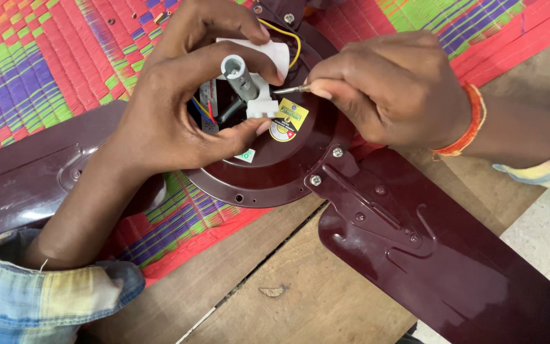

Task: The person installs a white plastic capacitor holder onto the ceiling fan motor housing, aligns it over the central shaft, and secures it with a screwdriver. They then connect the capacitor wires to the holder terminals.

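Maroon ceiling fan motor housing [288,162] lying on a woven mat [27,70] over the wooden table [300,299]. Left hand [173,102] curled over the hub, grip clamped on the white terminal block [261,105] beside the grey shaft [240,75]. Right hand [396,89] pinched shut on a thin screwdriver [293,89], tip touching that block. Maroon blade [440,255] stretching lower right.

maroon fan motor [281,159], white connector [261,105], screwdriver tip [291,90]

Head view, steeply down, close.
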